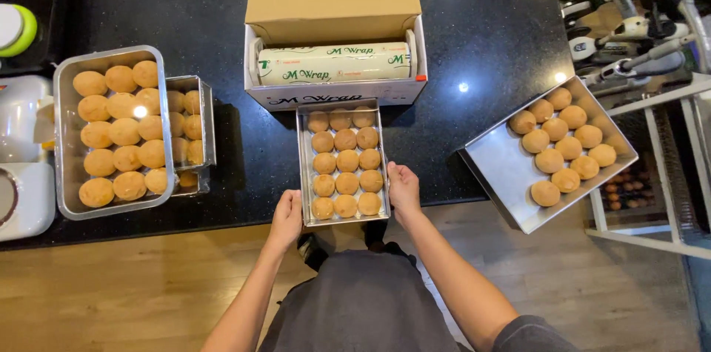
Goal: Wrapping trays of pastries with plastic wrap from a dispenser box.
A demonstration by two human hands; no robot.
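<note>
head view: both hands, left hand [286, 213] and right hand [404, 188], flanking bun tray [305, 174]

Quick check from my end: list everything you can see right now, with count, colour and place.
Centre tray: one, metal, at counter edge, holding fifteen golden-brown round buns.
Wrap dispenser box: one, cardboard and white, open, behind the centre tray, with a roll of film.
Left trays: two stacked, metal, full of golden buns.
Right tray: one, metal, angled over the counter edge, partly filled with buns.
Counter: black, speckled.
White appliance: far left.
Rack: white, far right.
Left hand: on the centre tray's left edge.
Right hand: on its right edge.
</note>
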